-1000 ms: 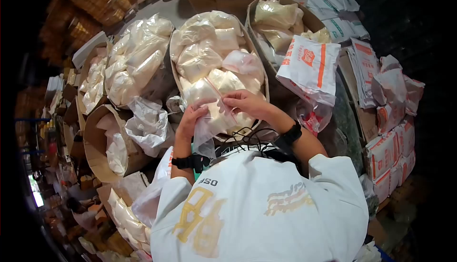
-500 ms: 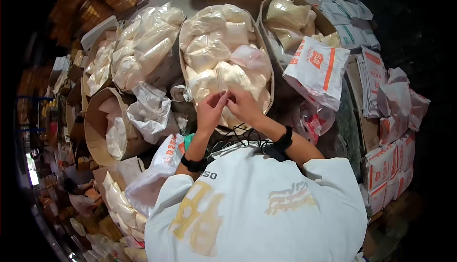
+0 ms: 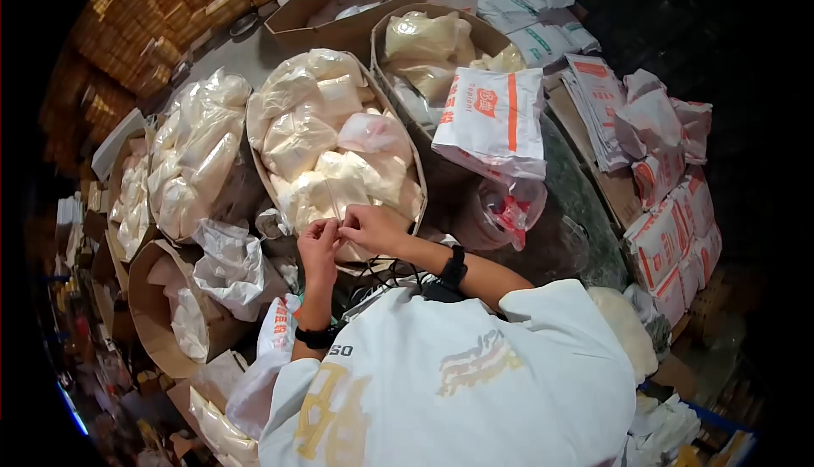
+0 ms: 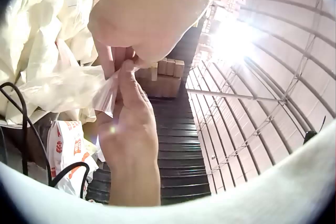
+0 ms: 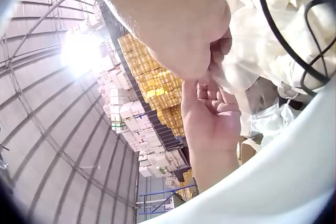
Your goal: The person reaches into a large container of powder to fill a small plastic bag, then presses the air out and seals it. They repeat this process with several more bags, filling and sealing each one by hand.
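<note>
Fingertips meet over the near end of a box of cream-filled clear bags. My left hand pinches the edge of a clear plastic bag, whose corner shows in the left wrist view. Close against it, my right hand pinches the same edge with thumb and fingers; the left wrist view shows this right hand from below. In the right wrist view the left hand has curled fingers under the right. The bag's contents cannot be told.
Another box of bags stands behind to the right, with a white and orange printed sack leaning on it. On the left are bagged goods and a box with a crumpled white bag. Black cables hang near the wrists.
A second ago the hands were apart with clear plastic between them; they came together, fingertips meeting, and remain so. The head view has shifted, so the boxes appear lower and further left.
</note>
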`<action>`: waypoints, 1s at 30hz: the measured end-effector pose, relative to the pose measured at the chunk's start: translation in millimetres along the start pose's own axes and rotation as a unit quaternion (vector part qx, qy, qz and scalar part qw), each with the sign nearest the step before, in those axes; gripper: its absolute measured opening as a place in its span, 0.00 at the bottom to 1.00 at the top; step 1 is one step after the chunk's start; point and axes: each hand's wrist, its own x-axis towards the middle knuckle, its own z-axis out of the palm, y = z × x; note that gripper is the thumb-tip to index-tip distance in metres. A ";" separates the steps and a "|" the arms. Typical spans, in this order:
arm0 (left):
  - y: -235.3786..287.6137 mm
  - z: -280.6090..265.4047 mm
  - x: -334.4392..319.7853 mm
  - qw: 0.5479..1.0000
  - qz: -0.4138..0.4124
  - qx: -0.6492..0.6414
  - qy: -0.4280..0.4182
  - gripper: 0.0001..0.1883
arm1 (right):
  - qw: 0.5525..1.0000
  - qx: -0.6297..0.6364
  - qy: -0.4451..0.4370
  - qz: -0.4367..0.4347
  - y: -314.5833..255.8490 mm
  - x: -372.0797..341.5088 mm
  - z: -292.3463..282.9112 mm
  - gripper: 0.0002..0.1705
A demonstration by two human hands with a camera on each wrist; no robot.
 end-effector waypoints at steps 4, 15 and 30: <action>8.3 4.7 -2.5 0.998 -0.005 0.058 -0.031 0.08 | 0.999 -0.028 0.012 -0.033 14.3 0.7 5.9 0.12; 6.9 -3.4 5.5 0.993 -0.043 0.031 -0.105 0.09 | 0.996 0.083 -0.016 0.022 26.5 -0.4 2.5 0.12; -6.9 -17.5 26.0 0.955 0.083 0.259 -0.121 0.07 | 0.997 -0.053 0.050 -0.021 13.1 0.2 -1.5 0.12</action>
